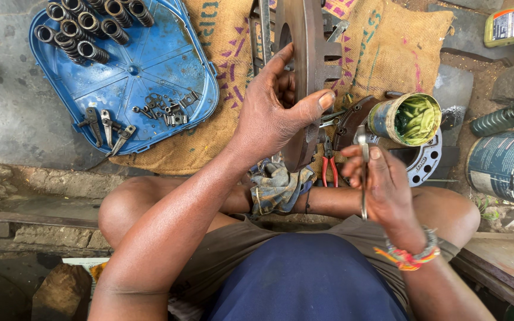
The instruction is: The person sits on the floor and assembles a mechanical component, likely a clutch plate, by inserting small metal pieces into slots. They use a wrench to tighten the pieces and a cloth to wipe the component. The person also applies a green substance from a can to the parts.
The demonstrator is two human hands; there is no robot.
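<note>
Seated cross-legged on the floor, the worker's left hand (pixel 275 113) gripped a heavy metal disc (pixel 304 83) upright over burlap sacking (pixel 221 128), while the right hand (pixel 385 184) pinched a slim metal tool (pixel 363 172); bracing the disc steady looked essential.

Between my knees the sacking (pixel 209 142) was crowded: an upright metal disc (pixel 304 71), red-handled pliers (pixel 329 169) and a rag (pixel 278 187) blocked my way forward. The open tin (pixel 408 119) and blue drum (pixel 507 166) closed off my right; the blue tray's (pixel 150 65) bare middle offered room.
</note>
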